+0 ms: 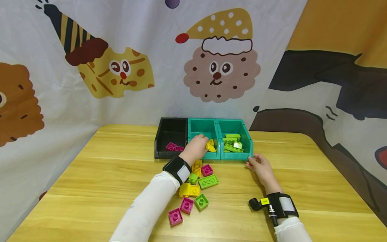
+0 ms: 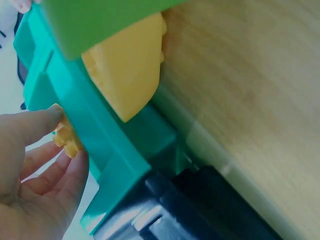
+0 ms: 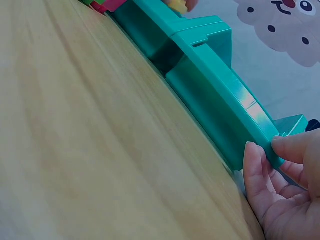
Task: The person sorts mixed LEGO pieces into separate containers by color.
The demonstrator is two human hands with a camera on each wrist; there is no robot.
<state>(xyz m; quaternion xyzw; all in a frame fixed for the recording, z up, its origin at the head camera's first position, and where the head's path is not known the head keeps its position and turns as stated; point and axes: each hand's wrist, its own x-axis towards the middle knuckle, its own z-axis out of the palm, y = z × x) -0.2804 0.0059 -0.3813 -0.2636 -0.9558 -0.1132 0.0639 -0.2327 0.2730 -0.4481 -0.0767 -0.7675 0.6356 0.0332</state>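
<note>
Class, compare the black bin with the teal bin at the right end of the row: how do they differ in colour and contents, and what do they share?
The black bin is dark and holds pink bricks; the right-hand teal bin is teal and holds green bricks. The right hand touches the teal bin's front corner, while no hand touches the black bin. Both are open-topped and stand in one row on the wooden table.
</note>
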